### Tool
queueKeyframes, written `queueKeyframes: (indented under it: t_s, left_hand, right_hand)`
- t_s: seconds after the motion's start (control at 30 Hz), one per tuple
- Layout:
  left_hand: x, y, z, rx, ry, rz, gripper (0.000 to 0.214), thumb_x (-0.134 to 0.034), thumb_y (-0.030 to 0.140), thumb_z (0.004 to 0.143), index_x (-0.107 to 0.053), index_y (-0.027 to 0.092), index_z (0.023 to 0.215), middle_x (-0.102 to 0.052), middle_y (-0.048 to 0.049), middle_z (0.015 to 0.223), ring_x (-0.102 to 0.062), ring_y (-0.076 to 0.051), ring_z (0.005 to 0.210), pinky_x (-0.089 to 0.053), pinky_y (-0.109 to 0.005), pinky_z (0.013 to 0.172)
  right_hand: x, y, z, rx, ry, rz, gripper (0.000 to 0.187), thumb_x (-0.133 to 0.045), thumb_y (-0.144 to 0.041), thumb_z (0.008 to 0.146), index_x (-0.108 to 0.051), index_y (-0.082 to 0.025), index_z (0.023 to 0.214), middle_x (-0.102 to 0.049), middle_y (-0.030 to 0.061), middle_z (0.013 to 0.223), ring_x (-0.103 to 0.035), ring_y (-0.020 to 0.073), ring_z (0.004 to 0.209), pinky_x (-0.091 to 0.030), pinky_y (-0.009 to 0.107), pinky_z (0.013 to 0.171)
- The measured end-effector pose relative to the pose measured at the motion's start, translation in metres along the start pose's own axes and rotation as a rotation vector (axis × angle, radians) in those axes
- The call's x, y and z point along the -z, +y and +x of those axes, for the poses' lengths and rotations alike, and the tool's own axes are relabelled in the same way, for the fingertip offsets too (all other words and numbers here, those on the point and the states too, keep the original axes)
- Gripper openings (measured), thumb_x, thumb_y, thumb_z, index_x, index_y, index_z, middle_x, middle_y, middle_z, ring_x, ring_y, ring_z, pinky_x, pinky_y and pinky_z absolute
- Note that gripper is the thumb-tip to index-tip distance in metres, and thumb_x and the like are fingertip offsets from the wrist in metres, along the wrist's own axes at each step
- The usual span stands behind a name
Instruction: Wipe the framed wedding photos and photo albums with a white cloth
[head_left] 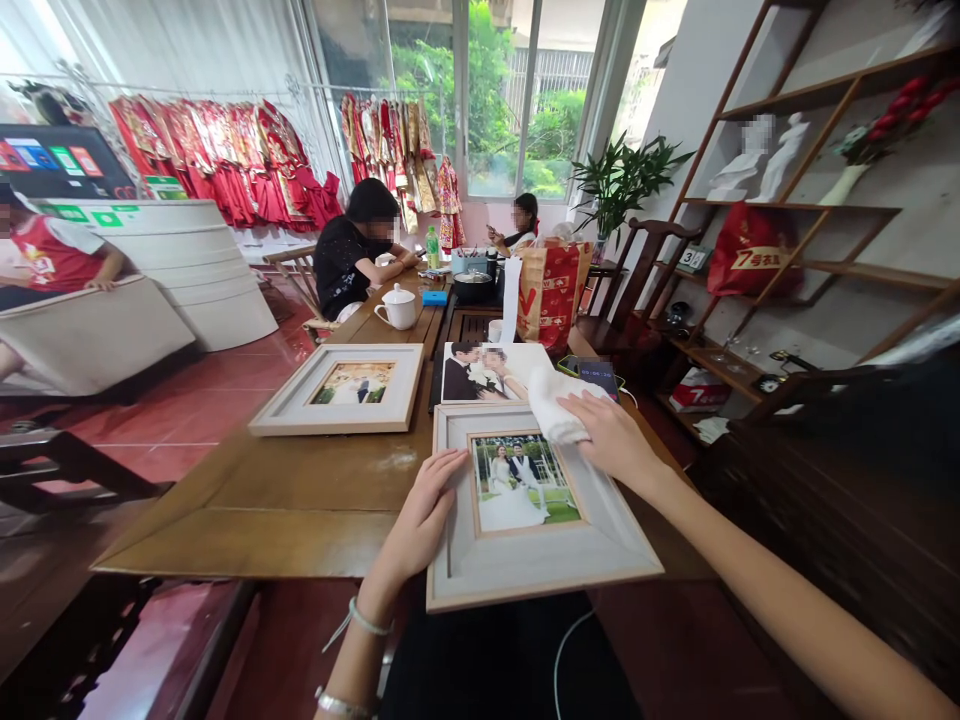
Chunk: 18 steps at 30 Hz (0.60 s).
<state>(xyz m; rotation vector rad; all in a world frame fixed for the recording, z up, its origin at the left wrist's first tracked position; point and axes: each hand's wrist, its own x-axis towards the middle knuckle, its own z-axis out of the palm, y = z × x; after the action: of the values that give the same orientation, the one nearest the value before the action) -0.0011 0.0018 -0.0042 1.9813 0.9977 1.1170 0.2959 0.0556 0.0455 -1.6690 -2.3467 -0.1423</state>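
Bare arms [757, 545] are crossing the near edge of the table [300, 495].
Right hand [611, 432] is gripping a cloth [553, 395]; open left hand [425, 510] is steadying the near frame [540, 565]. Soft rubbing is probably working best.

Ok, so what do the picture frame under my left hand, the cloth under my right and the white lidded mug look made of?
Picture frame: matte, likely wood or imitation, judging by its pale tan edges.
White cloth: soft, dull fabric, since it bunches in folds; the fibre isn't clear.
White lidded mug: probably glazed ceramic, from its smooth, glossy surface, though enamel is possible.
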Motion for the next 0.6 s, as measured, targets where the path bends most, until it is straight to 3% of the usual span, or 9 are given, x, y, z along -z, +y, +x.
queueKeyframes:
  t_s: [0.1, 0.23, 0.33, 0.47, 0.6]
  left_hand:
    - [0.000, 0.000, 0.001, 0.007, 0.002, 0.009, 0.043, -0.038, 0.016, 0.092, -0.050, 0.026, 0.132, -0.048, -0.0061, 0.139, -0.035, -0.022, 0.133, -0.023, -0.047, 0.115]
    - [0.000, 0.001, 0.002, 0.007, 0.004, 0.008, 0.043, -0.039, 0.016, 0.092, -0.049, 0.026, 0.133, -0.047, -0.0063, 0.140, -0.034, -0.022, 0.133, -0.022, -0.048, 0.115]
    - [-0.002, 0.000, 0.002, 0.008, 0.009, -0.002, 0.045, -0.040, 0.015, 0.091, -0.049, 0.026, 0.133, -0.046, -0.0062, 0.140, -0.034, -0.023, 0.134, -0.022, -0.048, 0.115]
    - [-0.004, -0.002, 0.001, 0.011, 0.027, -0.010, 0.046, -0.039, 0.014, 0.091, -0.049, 0.028, 0.133, -0.046, -0.0053, 0.140, -0.034, -0.022, 0.134, -0.022, -0.047, 0.115]
    - [-0.004, -0.001, 0.002, 0.005, 0.033, -0.022, 0.044, -0.040, 0.016, 0.091, -0.050, 0.028, 0.132, -0.048, -0.0053, 0.140, -0.035, -0.022, 0.133, -0.023, -0.047, 0.115]
  right_hand:
    - [-0.004, -0.016, 0.011, 0.044, -0.030, 0.058, 0.069, -0.047, -0.001, 0.066, -0.050, -0.014, 0.134, -0.048, 0.0129, 0.140, -0.034, 0.0298, 0.135, -0.028, 0.049, 0.109]
    - [-0.006, -0.053, -0.007, 0.197, -0.162, 0.152, 0.081, -0.047, 0.001, 0.058, -0.046, -0.016, 0.137, -0.041, 0.0110, 0.145, -0.025, 0.0299, 0.138, -0.020, 0.052, 0.112]
    - [0.012, -0.078, -0.039, 0.331, -0.312, 0.270, 0.086, -0.046, 0.001, 0.055, -0.045, -0.019, 0.138, -0.041, 0.0088, 0.146, -0.024, 0.0288, 0.139, -0.019, 0.051, 0.113]
    - [0.053, -0.090, -0.079, 0.567, -0.501, 0.409, 0.087, -0.045, 0.000, 0.057, -0.042, -0.026, 0.139, -0.039, 0.0043, 0.147, -0.024, 0.0261, 0.139, -0.019, 0.050, 0.114]
    - [0.067, -0.092, -0.093, 0.717, -0.552, 0.433, 0.085, -0.047, 0.000, 0.060, -0.038, -0.025, 0.141, -0.036, 0.0051, 0.149, -0.020, 0.0258, 0.141, -0.018, 0.051, 0.114]
